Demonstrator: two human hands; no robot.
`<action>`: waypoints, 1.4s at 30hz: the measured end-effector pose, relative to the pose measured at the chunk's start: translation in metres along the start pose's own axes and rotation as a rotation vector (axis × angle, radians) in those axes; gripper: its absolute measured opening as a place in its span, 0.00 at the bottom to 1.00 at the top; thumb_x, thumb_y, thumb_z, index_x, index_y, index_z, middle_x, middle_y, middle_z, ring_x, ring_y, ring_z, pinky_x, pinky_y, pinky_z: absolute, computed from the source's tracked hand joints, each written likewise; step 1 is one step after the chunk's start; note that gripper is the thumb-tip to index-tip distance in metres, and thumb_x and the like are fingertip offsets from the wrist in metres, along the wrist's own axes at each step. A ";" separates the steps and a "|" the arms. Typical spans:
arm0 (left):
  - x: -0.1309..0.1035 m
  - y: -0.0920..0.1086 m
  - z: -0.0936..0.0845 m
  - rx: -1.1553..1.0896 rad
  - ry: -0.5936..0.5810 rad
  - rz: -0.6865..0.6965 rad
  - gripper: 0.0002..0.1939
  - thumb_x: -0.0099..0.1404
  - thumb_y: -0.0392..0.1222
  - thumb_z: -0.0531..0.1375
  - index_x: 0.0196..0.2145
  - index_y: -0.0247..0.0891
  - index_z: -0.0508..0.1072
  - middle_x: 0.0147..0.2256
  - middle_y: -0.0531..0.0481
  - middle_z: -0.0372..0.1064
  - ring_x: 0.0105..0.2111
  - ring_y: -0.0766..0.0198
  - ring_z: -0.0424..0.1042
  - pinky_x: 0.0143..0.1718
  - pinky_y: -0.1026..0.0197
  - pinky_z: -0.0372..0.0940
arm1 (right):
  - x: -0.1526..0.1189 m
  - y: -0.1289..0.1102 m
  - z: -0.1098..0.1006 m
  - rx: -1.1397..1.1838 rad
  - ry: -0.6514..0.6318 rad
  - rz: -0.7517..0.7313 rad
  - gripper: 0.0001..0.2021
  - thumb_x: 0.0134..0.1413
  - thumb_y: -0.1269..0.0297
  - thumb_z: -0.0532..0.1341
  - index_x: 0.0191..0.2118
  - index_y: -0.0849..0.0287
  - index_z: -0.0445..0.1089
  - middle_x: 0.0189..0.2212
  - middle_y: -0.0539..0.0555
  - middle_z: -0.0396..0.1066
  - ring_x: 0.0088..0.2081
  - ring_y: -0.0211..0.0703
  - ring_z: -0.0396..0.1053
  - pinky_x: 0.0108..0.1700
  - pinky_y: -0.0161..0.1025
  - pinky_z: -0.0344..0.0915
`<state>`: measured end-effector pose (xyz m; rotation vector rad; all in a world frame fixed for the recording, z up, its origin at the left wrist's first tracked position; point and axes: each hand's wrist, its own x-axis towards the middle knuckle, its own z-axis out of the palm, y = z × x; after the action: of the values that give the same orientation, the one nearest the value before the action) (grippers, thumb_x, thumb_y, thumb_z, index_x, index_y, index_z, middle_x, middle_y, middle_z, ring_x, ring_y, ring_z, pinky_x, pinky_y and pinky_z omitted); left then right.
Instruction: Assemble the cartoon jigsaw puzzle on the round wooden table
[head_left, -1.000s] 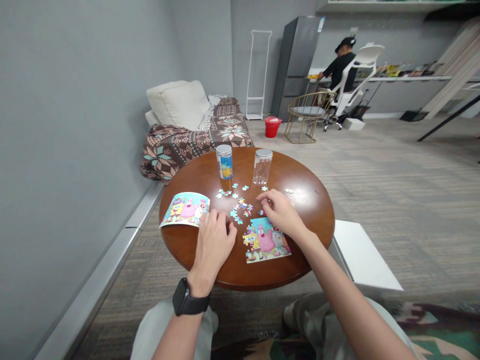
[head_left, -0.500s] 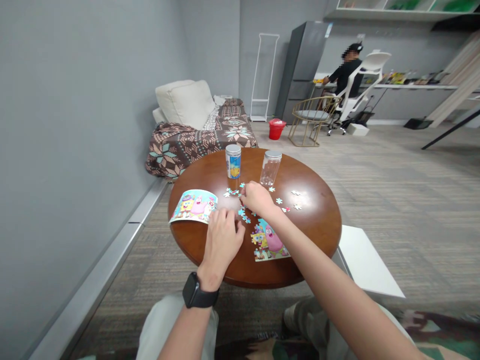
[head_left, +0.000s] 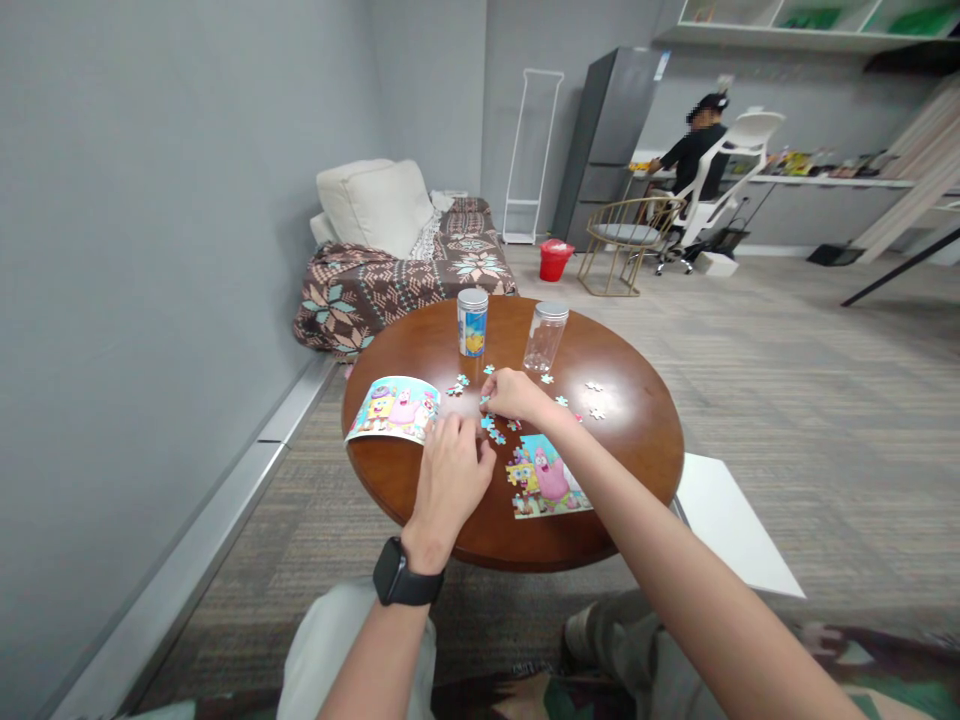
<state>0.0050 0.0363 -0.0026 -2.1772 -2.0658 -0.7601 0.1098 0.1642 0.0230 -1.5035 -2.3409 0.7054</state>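
Observation:
My right hand [head_left: 514, 394] reaches over the loose pieces, its fingertips pinched on a small puzzle piece [head_left: 485, 402]. Just left of it, my left hand [head_left: 456, 465] rests on the table with its fingers apart, holding nothing. Its fingertips are at the right edge of a curled picture sheet [head_left: 395, 408] with cartoon figures. Several loose blue pieces [head_left: 493, 430] lie between the hands. The partly joined puzzle [head_left: 551, 475] lies nearer me, its right side hidden under my right forearm.
On the round brown table [head_left: 420, 330] stand a blue-labelled jar [head_left: 472, 325] and a clear jar [head_left: 546, 338], both with silver lids. More pieces [head_left: 596, 413] lie at the right. Beyond are a covered sofa [head_left: 405, 275], a red bin [head_left: 555, 260] and a person on a white chair.
My right fingertips have shifted slightly among the loose pieces, staying pinched. My left hand stays in place by the sheet. The whole view has moved a little.

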 end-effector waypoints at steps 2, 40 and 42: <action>0.000 0.000 0.001 -0.008 0.008 0.009 0.02 0.64 0.34 0.56 0.36 0.37 0.67 0.36 0.45 0.66 0.41 0.52 0.66 0.49 0.47 0.62 | -0.011 0.003 0.000 0.078 0.041 -0.010 0.02 0.44 0.72 0.65 0.26 0.59 0.73 0.26 0.52 0.75 0.31 0.41 0.72 0.35 0.34 0.65; 0.002 0.004 -0.008 -0.267 -0.174 0.248 0.07 0.66 0.35 0.58 0.35 0.39 0.76 0.34 0.50 0.70 0.38 0.60 0.68 0.44 0.57 0.65 | -0.089 0.055 0.008 0.341 0.228 -0.166 0.06 0.55 0.63 0.61 0.32 0.57 0.74 0.30 0.52 0.75 0.35 0.43 0.69 0.41 0.41 0.64; 0.001 0.003 -0.007 -0.261 -0.167 0.241 0.06 0.66 0.35 0.58 0.35 0.39 0.75 0.34 0.50 0.70 0.38 0.60 0.68 0.44 0.57 0.65 | -0.089 0.056 0.008 0.338 0.240 -0.187 0.06 0.56 0.64 0.60 0.32 0.57 0.74 0.30 0.52 0.74 0.35 0.42 0.69 0.41 0.40 0.64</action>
<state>0.0056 0.0349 0.0046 -2.6530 -1.8071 -0.8908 0.1866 0.1009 -0.0106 -1.1389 -2.0288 0.7779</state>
